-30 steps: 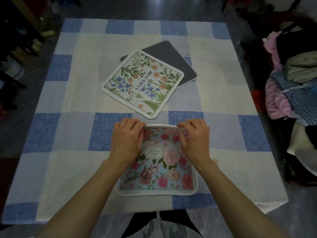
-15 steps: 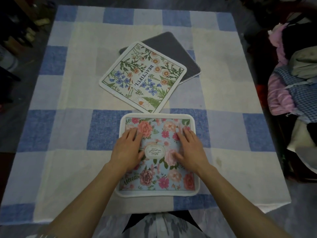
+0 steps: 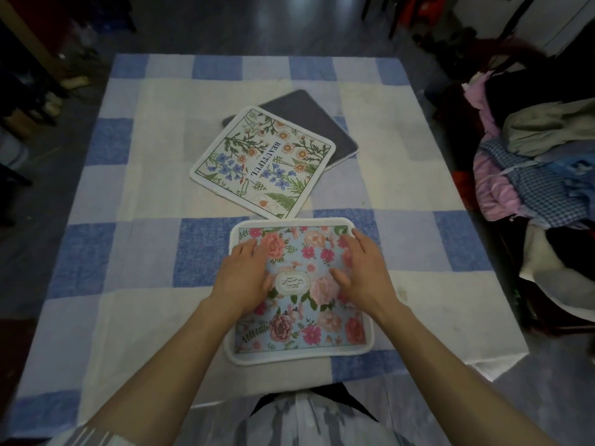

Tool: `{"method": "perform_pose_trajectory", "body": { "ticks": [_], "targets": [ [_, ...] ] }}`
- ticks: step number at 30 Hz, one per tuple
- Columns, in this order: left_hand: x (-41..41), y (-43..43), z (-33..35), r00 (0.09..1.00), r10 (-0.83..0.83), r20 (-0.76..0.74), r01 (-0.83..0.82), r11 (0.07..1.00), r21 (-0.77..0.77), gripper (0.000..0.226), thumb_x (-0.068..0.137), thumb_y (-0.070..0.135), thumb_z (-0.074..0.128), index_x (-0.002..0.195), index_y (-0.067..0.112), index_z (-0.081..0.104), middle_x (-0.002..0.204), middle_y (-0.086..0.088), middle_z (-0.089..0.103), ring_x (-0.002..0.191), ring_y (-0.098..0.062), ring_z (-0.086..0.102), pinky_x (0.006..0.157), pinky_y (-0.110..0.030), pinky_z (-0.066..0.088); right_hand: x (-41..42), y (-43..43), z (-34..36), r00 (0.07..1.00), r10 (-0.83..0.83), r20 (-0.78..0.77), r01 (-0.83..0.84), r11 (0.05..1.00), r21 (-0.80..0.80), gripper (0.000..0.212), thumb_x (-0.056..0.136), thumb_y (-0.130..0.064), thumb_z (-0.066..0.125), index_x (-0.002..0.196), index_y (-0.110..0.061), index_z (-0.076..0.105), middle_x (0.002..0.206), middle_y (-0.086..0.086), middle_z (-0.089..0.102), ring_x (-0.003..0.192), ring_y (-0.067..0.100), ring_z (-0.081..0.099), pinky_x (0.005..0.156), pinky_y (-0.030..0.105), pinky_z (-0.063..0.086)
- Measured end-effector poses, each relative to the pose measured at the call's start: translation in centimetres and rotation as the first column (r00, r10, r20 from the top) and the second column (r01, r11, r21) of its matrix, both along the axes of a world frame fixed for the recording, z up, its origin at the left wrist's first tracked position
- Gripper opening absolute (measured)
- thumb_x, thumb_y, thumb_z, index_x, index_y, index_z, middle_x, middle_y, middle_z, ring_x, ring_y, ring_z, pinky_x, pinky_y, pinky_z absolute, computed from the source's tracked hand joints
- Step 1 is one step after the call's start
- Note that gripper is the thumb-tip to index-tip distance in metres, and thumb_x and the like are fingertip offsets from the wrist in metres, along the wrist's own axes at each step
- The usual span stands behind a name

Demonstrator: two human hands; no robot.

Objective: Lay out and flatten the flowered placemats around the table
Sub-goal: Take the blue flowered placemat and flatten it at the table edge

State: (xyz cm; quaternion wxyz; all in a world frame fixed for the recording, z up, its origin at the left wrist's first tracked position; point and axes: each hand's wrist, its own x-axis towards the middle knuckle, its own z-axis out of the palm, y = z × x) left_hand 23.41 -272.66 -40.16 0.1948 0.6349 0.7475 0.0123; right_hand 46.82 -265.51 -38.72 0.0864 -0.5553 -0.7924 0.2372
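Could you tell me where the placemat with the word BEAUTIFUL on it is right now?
The BEAUTIFUL placemat lies mid-table, turned diagonally, partly covering a grey mat, just beyond the rose placemat.

Dim, flat light with a bluish cast; only the tablecloth (image 3: 154, 175) around the two hands reads clearly. Beyond it the floor (image 3: 289, 24) shows pale glare streaks. The edges fall dark, bowed by the wide lens and softly blurred.

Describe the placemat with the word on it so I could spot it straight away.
On the blue-checked tablecloth, look mid-table, beyond the rose placemat. The wildflower placemat lies cornerwise over a grey mat. It alone has a white ground and reads BEAUTIFUL.
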Motion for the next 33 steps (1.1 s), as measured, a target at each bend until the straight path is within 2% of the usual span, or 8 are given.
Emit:
{"method": "perform_pose_trajectory", "body": {
  "ticks": [5, 10, 12, 16, 19, 24, 33],
  "targets": [
    [1.5, 0.4, 3.0, 0.997, -0.081, 0.009, 0.079, 0.987, 0.139, 0.060, 0.090, 0.038, 0.060, 0.141, 0.017, 0.037, 0.144, -0.006, 0.042, 0.128, -0.026, 0.039, 0.100, -0.044, 0.042, 2.0, -2.2, 2.0, 0.995, -0.073, -0.071, 0.077, 0.996, 0.053, 0.070, 0.086, -0.032, 0.070, 0.145, -0.014, 0.036, 0.153, 0.011, 0.035, 0.141, 0.028, 0.028, 0.116, 0.042, 0.023],
    [4.9, 1.2, 5.0, 0.983, -0.177, 0.047, 0.168, 0.975, 0.149, 0.061, 0.092, 0.039, 0.057, 0.144, 0.016, 0.035, 0.145, -0.006, 0.041, 0.130, -0.026, 0.038, 0.106, -0.043, 0.040, 6.1, -3.9, 2.5, 0.982, -0.181, -0.058, 0.182, 0.983, 0.026, 0.071, 0.090, -0.034, 0.066, 0.147, -0.008, 0.032, 0.152, 0.013, 0.035, 0.140, 0.029, 0.030, 0.115, 0.042, 0.027],
    [6.0, 1.5, 5.5, 0.971, -0.240, 0.016, 0.234, 0.956, 0.179, 0.058, 0.092, 0.038, 0.058, 0.143, 0.017, 0.038, 0.144, -0.006, 0.043, 0.130, -0.026, 0.039, 0.107, -0.042, 0.039, 7.6, -4.2, 2.8, 0.974, -0.213, -0.077, 0.217, 0.975, 0.040, 0.069, 0.090, -0.031, 0.067, 0.145, -0.007, 0.034, 0.149, 0.014, 0.039, 0.138, 0.030, 0.032, 0.114, 0.041, 0.029],
    [8.2, 2.3, 6.6, 0.952, -0.303, -0.051, 0.307, 0.934, 0.182, 0.046, 0.096, 0.028, 0.050, 0.140, 0.017, 0.042, 0.142, -0.006, 0.045, 0.126, -0.026, 0.041, 0.099, -0.046, 0.044, 9.6, -6.3, 3.2, 0.942, -0.286, -0.176, 0.300, 0.952, 0.056, 0.062, 0.088, -0.029, 0.068, 0.141, -0.008, 0.041, 0.142, 0.012, 0.047, 0.131, 0.029, 0.041, 0.109, 0.042, 0.034],
    [9.6, 3.2, 7.5, 0.908, -0.407, -0.096, 0.418, 0.886, 0.199, 0.040, 0.097, 0.022, 0.047, 0.137, 0.016, 0.044, 0.140, -0.005, 0.046, 0.125, -0.027, 0.040, 0.094, -0.046, 0.047, 10.1, -8.0, 3.3, 0.921, -0.353, -0.166, 0.369, 0.926, 0.076, 0.058, 0.089, -0.033, 0.065, 0.138, -0.012, 0.043, 0.139, 0.011, 0.049, 0.127, 0.028, 0.044, 0.107, 0.042, 0.037],
    [10.4, 5.5, 7.9, 0.813, -0.537, -0.224, 0.581, 0.776, 0.247, 0.033, 0.093, 0.018, 0.053, 0.126, 0.015, 0.051, 0.127, -0.005, 0.056, 0.113, -0.027, 0.047, 0.087, -0.040, 0.045, 8.9, -9.5, 2.6, 0.901, -0.421, -0.104, 0.426, 0.904, 0.035, 0.055, 0.091, -0.037, 0.061, 0.139, -0.015, 0.042, 0.141, 0.008, 0.047, 0.127, 0.025, 0.042, 0.106, 0.039, 0.036],
    [8.7, 10.6, 3.4, 0.612, -0.782, -0.123, 0.788, 0.587, 0.188, 0.032, 0.091, 0.013, 0.056, 0.123, 0.013, 0.056, 0.126, -0.008, 0.057, 0.115, -0.029, 0.050, 0.094, -0.042, 0.044, 3.6, -8.5, 0.2, 0.830, -0.555, 0.048, 0.557, 0.829, -0.054, 0.053, 0.093, -0.039, 0.057, 0.139, -0.017, 0.040, 0.139, 0.007, 0.045, 0.124, 0.026, 0.044, 0.102, 0.040, 0.040]
  ]
}}
